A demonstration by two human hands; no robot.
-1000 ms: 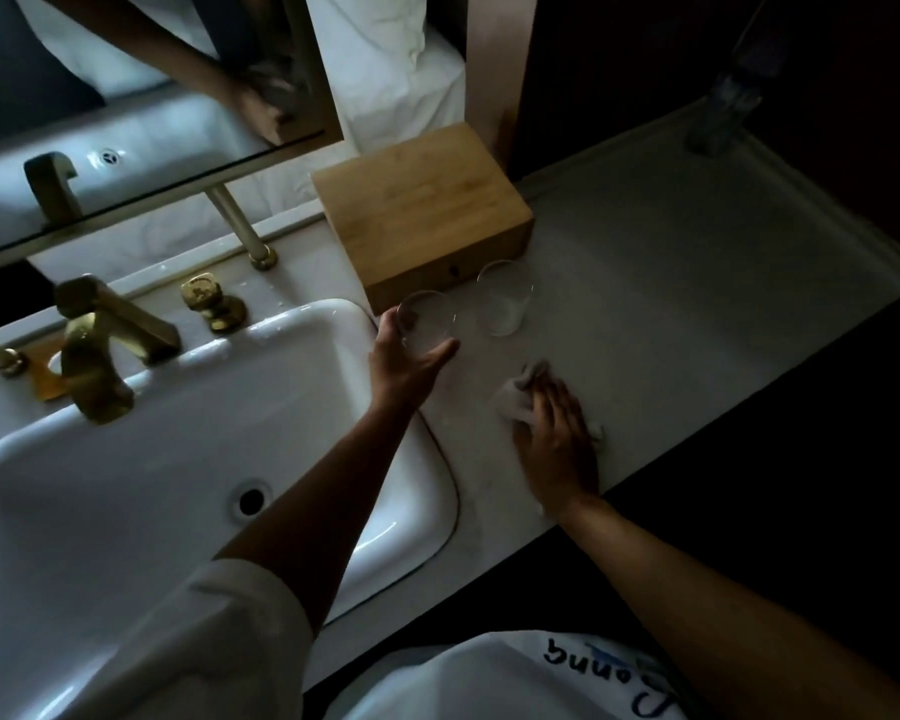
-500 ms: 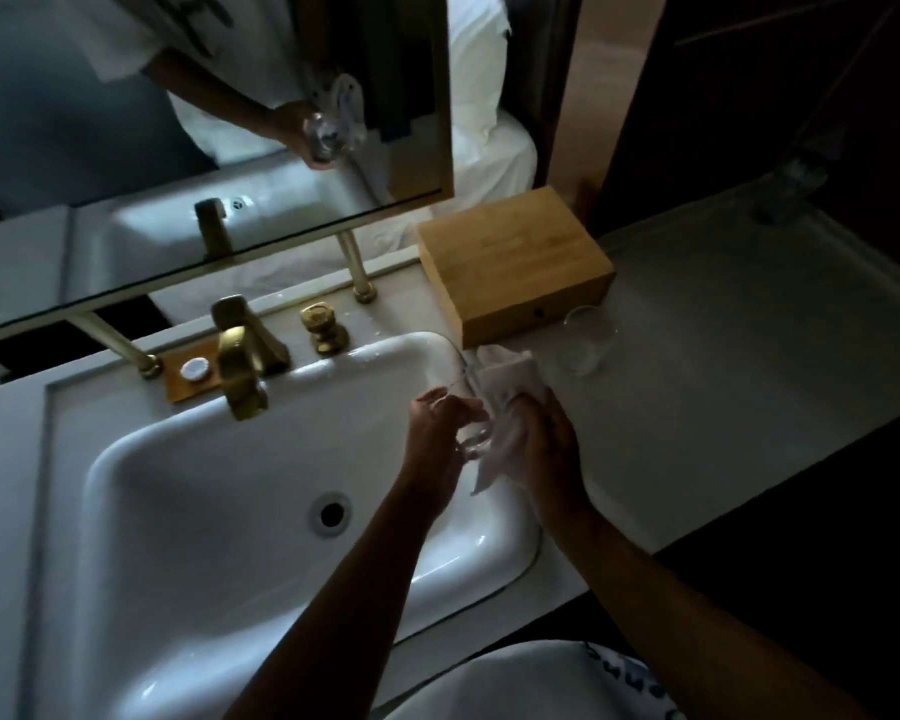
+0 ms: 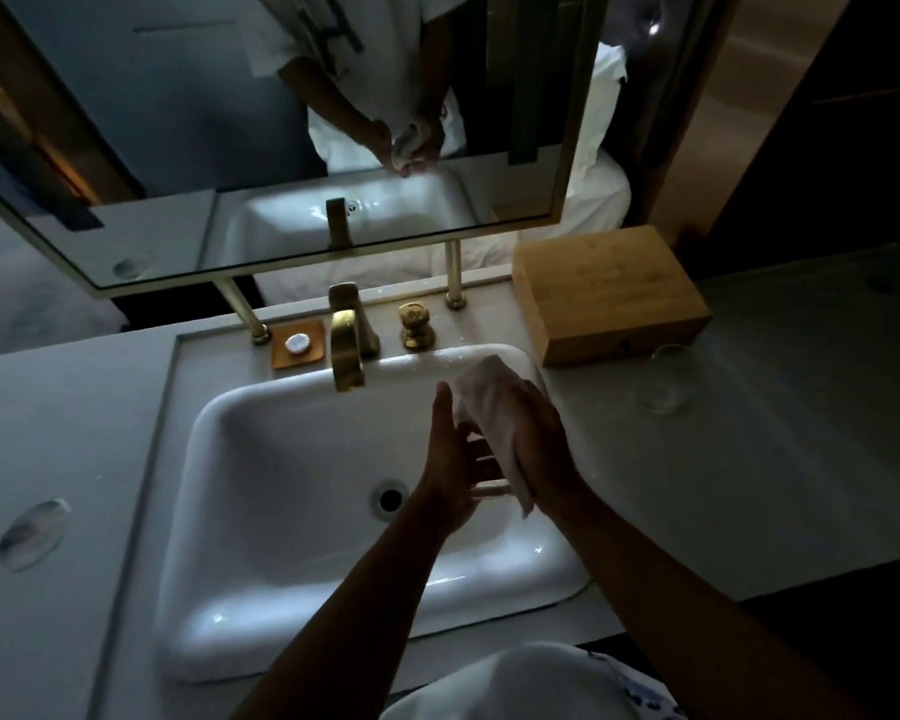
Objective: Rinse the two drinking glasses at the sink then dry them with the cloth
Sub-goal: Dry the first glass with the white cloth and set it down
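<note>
Head view: over the sink [image 3: 261,407], the left hand [image 3: 450,459] grips a drinking glass [image 3: 481,472] while the right hand [image 3: 533,439] clutches the cloth [image 3: 481,389] against it; I'd turn the glass slowly, pressing cloth inside the rim. Dim light and both hands hide most of that glass, and the second glass [image 3: 668,379] on the counter [image 3: 801,433] shows only faintly

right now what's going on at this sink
A person is drying a drinking glass over the sink. The left hand holds the glass while the right hand works a white cloth against it. The second glass stands on the counter by the wooden box. No water is running from the faucet.
</note>
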